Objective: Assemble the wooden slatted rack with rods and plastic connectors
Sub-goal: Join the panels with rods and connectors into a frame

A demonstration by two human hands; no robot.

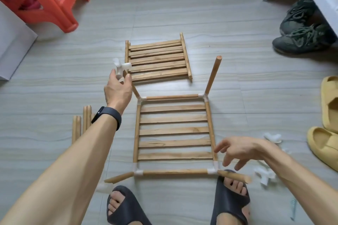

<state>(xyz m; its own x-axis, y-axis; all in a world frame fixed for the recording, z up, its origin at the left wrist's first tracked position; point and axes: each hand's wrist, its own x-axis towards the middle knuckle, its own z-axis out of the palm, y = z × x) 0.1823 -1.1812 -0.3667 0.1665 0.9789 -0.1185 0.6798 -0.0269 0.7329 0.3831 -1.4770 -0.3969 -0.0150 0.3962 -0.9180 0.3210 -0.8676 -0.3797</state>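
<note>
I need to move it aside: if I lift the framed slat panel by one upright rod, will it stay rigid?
Probably not: on the panel rods only plug into plastic connectors, so a joint may twist or slip out. It looks light, being thin slats with gaps. The upright rod leans outward, hinting at a loose fit.

Bare floor (210, 23) beyond slat panel (157, 60), shoes (300, 38) right, stool (45, 2) left
</note>
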